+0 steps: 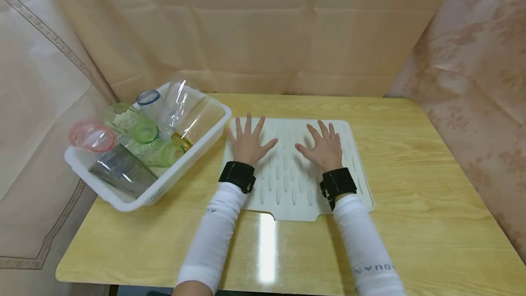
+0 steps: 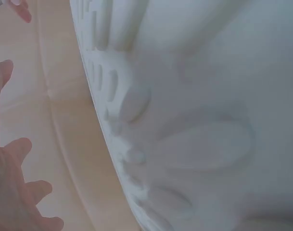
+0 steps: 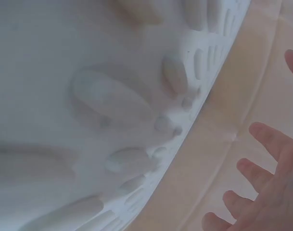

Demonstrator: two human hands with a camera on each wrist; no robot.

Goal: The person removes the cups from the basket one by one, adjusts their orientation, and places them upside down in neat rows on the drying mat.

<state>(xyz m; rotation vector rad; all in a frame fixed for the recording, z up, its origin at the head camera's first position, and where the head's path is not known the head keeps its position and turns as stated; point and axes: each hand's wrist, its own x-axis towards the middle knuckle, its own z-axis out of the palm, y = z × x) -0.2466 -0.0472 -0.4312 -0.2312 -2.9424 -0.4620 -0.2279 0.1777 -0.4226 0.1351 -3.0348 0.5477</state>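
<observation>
Board, white and ridged, lies flat on the table, apparently centred for even reach. The left hand and right hand extend over it, fingers straight and spread apart, gripping nothing; the basket of containers stands to its left, presumably keeping the board accessible.

Left grip and right grip are splayed.

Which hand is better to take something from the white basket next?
Probably the left hand: it's empty and closer to the white basket. The right hand is also empty, but farther away.
</observation>
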